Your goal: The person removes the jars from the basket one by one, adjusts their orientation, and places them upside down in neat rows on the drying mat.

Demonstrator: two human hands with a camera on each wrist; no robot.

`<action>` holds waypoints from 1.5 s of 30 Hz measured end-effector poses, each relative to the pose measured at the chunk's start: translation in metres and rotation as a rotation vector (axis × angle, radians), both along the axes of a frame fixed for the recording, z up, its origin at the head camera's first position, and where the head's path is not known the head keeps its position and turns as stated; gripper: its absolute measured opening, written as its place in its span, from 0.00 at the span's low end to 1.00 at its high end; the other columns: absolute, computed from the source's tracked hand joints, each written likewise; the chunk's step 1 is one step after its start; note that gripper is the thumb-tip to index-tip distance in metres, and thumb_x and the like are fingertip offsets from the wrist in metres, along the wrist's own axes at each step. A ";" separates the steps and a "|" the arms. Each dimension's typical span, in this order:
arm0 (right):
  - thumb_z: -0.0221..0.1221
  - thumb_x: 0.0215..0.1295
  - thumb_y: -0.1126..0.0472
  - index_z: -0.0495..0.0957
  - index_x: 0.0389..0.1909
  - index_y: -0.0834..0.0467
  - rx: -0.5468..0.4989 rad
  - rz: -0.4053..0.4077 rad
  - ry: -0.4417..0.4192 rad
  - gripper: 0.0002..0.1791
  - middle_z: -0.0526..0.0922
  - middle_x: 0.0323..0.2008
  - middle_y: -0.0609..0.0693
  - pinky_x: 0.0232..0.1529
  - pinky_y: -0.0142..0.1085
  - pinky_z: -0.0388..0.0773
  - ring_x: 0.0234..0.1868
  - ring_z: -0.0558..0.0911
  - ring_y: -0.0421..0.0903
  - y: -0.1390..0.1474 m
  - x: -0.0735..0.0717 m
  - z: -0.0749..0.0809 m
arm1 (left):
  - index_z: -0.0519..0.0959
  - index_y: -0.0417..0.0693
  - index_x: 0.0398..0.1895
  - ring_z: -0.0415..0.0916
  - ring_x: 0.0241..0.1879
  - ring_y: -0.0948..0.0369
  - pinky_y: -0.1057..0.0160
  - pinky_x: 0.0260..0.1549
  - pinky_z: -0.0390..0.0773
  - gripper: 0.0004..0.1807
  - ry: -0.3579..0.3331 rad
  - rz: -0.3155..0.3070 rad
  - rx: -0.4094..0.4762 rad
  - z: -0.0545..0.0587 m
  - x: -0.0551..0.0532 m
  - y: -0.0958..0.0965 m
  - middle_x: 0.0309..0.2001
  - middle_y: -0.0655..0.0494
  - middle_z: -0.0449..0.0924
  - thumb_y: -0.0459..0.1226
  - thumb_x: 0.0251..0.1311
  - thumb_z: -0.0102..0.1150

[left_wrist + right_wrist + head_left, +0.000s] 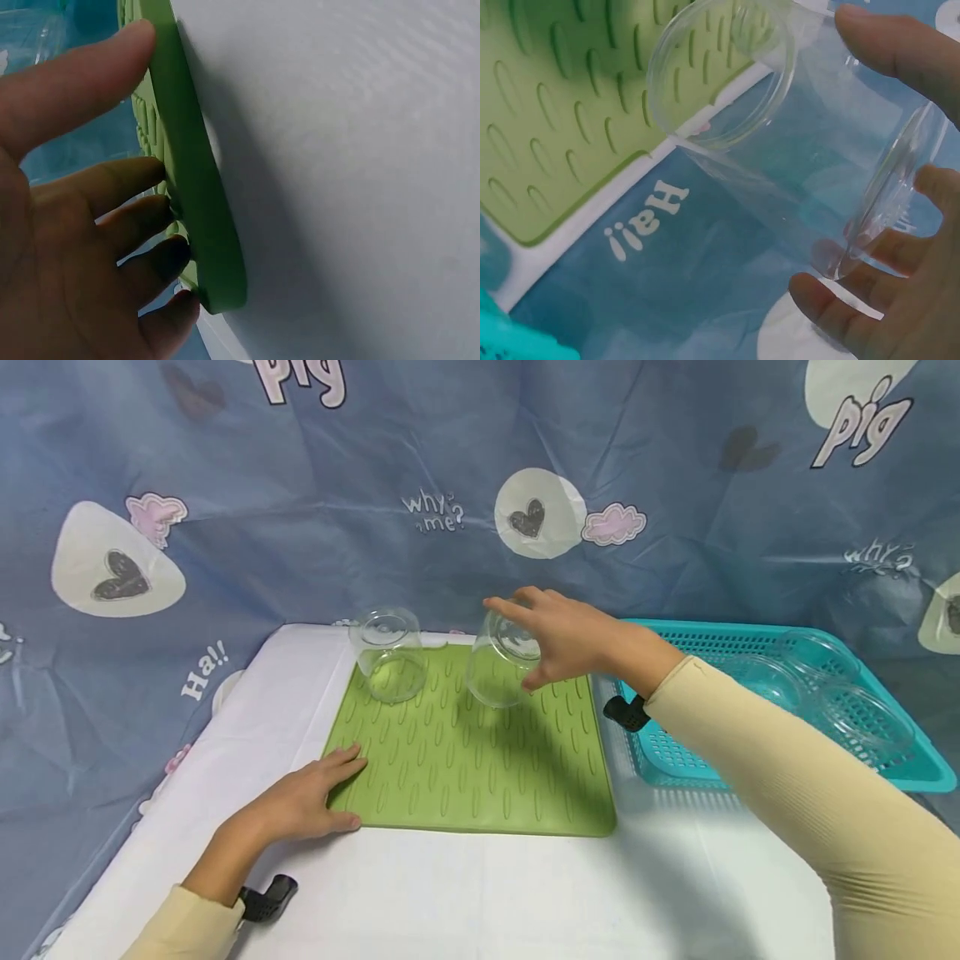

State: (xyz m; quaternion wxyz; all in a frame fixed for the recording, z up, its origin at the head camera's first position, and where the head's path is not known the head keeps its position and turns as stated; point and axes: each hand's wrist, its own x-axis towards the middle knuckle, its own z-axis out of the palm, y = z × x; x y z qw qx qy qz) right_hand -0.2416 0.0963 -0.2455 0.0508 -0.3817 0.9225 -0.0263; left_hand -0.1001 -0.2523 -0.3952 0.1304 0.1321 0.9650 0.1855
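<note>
My right hand (pixel 573 631) grips a clear glass cup (pixel 491 681) near its base, with fingers and thumb around it. The cup is upside down over the green drying mat (pixel 472 785); I cannot tell whether its rim touches the mat. In the right wrist view the same cup (pixel 772 180) shows its open rim toward the mat. Another clear cup (pixel 390 656) stands inverted at the mat's back left. My left hand (pixel 300 797) rests at the mat's front left corner, fingers extended. The left wrist view shows its fingertips (pixel 176 255) along the mat's edge.
A turquoise plastic basket (pixel 930 768) stands right of the mat, with several clear cups inside, partly behind my right forearm. White cloth (pixel 480 893) covers the table. A blue printed sheet (pixel 450 460) hangs along the back and left.
</note>
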 end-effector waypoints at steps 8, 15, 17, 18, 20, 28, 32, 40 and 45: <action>0.73 0.51 0.45 0.41 0.80 0.40 0.028 -0.011 -0.064 0.63 0.52 0.77 0.59 0.63 0.57 0.73 0.75 0.60 0.60 -0.016 -0.016 -0.008 | 0.68 0.37 0.70 0.59 0.72 0.34 0.33 0.65 0.66 0.43 0.020 -0.007 -0.001 -0.001 -0.003 0.001 0.75 0.36 0.59 0.47 0.53 0.71; 0.73 0.51 0.43 0.40 0.80 0.41 0.000 -0.030 -0.087 0.63 0.54 0.77 0.57 0.65 0.56 0.72 0.75 0.60 0.59 -0.026 -0.023 -0.017 | 0.69 0.37 0.69 0.60 0.71 0.34 0.33 0.64 0.68 0.43 0.016 0.004 -0.028 0.001 -0.004 0.003 0.74 0.36 0.59 0.46 0.51 0.73; 0.72 0.51 0.42 0.42 0.80 0.44 -0.020 -0.033 -0.083 0.63 0.57 0.75 0.56 0.64 0.55 0.73 0.73 0.62 0.59 -0.029 -0.026 -0.021 | 0.69 0.37 0.69 0.61 0.71 0.34 0.33 0.64 0.68 0.43 0.018 0.008 -0.032 0.002 -0.004 0.002 0.74 0.36 0.59 0.46 0.51 0.73; 0.72 0.50 0.41 0.43 0.80 0.45 -0.036 -0.033 -0.078 0.62 0.59 0.74 0.56 0.63 0.55 0.73 0.72 0.63 0.59 -0.031 -0.027 -0.023 | 0.69 0.38 0.69 0.61 0.70 0.34 0.33 0.64 0.69 0.43 0.021 0.009 -0.036 0.002 -0.004 0.002 0.74 0.36 0.60 0.46 0.51 0.73; 0.72 0.49 0.39 0.45 0.80 0.48 -0.070 -0.033 -0.067 0.62 0.63 0.71 0.57 0.61 0.54 0.74 0.69 0.66 0.59 -0.033 -0.030 -0.028 | 0.69 0.38 0.69 0.62 0.70 0.34 0.34 0.63 0.69 0.42 0.027 0.007 -0.040 0.003 -0.004 0.001 0.74 0.36 0.60 0.46 0.51 0.73; 0.71 0.48 0.35 0.48 0.79 0.46 -0.176 -0.102 -0.057 0.61 0.67 0.64 0.58 0.55 0.50 0.74 0.59 0.69 0.55 -0.036 -0.047 -0.055 | 0.69 0.38 0.69 0.61 0.71 0.35 0.34 0.64 0.69 0.42 0.024 0.021 -0.015 0.003 -0.002 0.001 0.74 0.37 0.60 0.45 0.51 0.73; 0.70 0.50 0.35 0.47 0.80 0.44 -0.189 -0.161 -0.109 0.60 0.64 0.68 0.59 0.58 0.54 0.74 0.62 0.68 0.56 -0.035 -0.049 -0.068 | 0.69 0.38 0.69 0.59 0.72 0.35 0.34 0.66 0.67 0.42 0.014 0.025 0.015 -0.002 0.000 0.005 0.75 0.38 0.60 0.45 0.52 0.73; 0.69 0.52 0.38 0.48 0.79 0.47 -0.310 -0.184 -0.133 0.58 0.62 0.71 0.61 0.67 0.59 0.68 0.69 0.64 0.60 -0.044 -0.053 -0.080 | 0.69 0.38 0.68 0.59 0.72 0.36 0.35 0.67 0.66 0.42 0.030 0.023 0.021 0.000 0.000 0.003 0.74 0.37 0.61 0.45 0.51 0.73; 0.71 0.51 0.41 0.49 0.79 0.47 -0.492 -0.279 -0.229 0.58 0.56 0.74 0.60 0.71 0.62 0.64 0.74 0.58 0.61 -0.053 -0.056 -0.095 | 0.69 0.38 0.69 0.57 0.73 0.36 0.34 0.68 0.64 0.42 0.016 0.042 0.027 -0.001 0.000 0.002 0.75 0.38 0.59 0.45 0.52 0.72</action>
